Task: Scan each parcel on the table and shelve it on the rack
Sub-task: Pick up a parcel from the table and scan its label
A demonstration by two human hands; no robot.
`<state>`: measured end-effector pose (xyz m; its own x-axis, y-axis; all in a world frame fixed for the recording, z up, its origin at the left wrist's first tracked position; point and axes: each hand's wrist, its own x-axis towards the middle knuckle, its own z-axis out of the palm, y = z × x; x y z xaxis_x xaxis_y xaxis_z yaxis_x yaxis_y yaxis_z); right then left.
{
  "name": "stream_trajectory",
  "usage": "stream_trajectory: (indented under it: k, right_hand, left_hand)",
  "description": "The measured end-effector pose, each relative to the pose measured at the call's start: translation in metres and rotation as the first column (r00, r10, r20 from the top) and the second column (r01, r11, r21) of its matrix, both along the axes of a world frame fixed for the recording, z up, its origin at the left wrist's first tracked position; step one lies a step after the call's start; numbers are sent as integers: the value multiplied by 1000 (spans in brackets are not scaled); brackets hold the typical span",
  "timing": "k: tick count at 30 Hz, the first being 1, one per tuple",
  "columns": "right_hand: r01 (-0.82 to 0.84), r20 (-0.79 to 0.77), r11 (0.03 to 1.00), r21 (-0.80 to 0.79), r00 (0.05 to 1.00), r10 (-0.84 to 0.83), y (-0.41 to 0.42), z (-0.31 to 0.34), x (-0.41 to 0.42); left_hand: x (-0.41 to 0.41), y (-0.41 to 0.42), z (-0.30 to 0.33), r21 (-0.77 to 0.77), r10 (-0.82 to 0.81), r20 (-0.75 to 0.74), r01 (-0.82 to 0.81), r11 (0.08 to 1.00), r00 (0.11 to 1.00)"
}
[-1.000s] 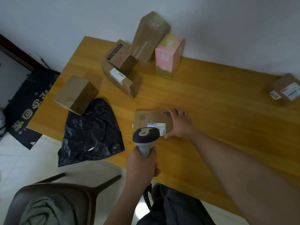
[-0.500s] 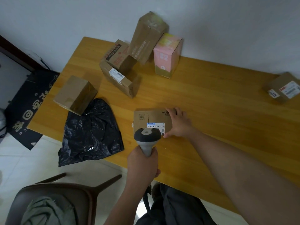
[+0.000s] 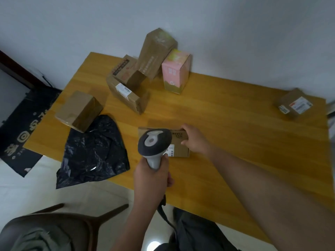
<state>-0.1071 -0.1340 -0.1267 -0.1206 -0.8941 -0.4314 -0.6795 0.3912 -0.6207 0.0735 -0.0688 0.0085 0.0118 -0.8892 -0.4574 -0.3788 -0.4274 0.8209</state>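
A flat brown parcel [image 3: 179, 145] with a barcode label lies on the wooden table [image 3: 226, 124] near its front edge. My right hand [image 3: 194, 140] grips the parcel's right end, fingers over its far edge and thumb on top. My left hand [image 3: 152, 176] grips the handle of a grey barcode scanner [image 3: 154, 142], whose head hangs over the parcel's left half and hides most of the label.
A black plastic bag [image 3: 90, 151] hangs over the table's front left edge beside a brown box [image 3: 78, 111]. Several boxes, one of them pink [image 3: 175, 71], stand at the back near the wall. A labelled box [image 3: 293, 104] sits far right. A chair [image 3: 54, 227] stands below left.
The scanner has moved up and forward, from just in front of the parcel to over its left half. My right hand stays on the parcel's right end.
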Motion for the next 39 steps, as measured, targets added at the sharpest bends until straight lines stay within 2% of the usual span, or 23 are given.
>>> stream_trajectory:
  k: [6, 10, 13, 16, 18, 21, 25, 28, 34, 39]
  right_hand:
    - [188, 98, 977, -104, 979, -178, 75, 30, -18]
    - [300, 119, 945, -132, 951, -286, 166, 49, -32]
    - [440, 177, 893, -95, 890, -420, 251, 59, -38]
    - [601, 291, 799, -36, 771, -567, 337, 60, -49]
    - [709, 375, 704, 38, 643, -668, 393, 62, -60]
    - [837, 520, 531, 134, 397, -757, 479, 68, -81]
    - [933, 676, 296, 206, 83, -732, 585, 77, -113]
    - [972, 743, 90, 218, -106, -661, 642, 86, -138]
    - [958, 799, -251, 139, -259, -542, 717, 111, -205]
    - [839, 825, -540, 73, -355, -439, 770, 108, -298]
  left_hand:
    - [-13, 60, 17, -160, -101, -29, 95, 982, 994]
    - [-22, 136, 28, -225, -196, -132, 163, 961, 972]
    - [-31, 203, 36, -232, -253, -194, 206, 951, 948]
    - [-45, 264, 49, -270, -352, -217, 290, 918, 910]
    - [-58, 298, 56, -293, -413, -237, 341, 893, 879]
    - [-82, 340, 69, -329, -518, -238, 433, 839, 822]
    - [-121, 395, 83, -354, -646, -232, 556, 752, 727]
    - [-153, 433, 88, -354, -716, -231, 628, 692, 659]
    - [-224, 496, 95, -353, -780, -247, 696, 625, 575]
    - [-305, 546, 93, -362, -812, -221, 728, 583, 540]
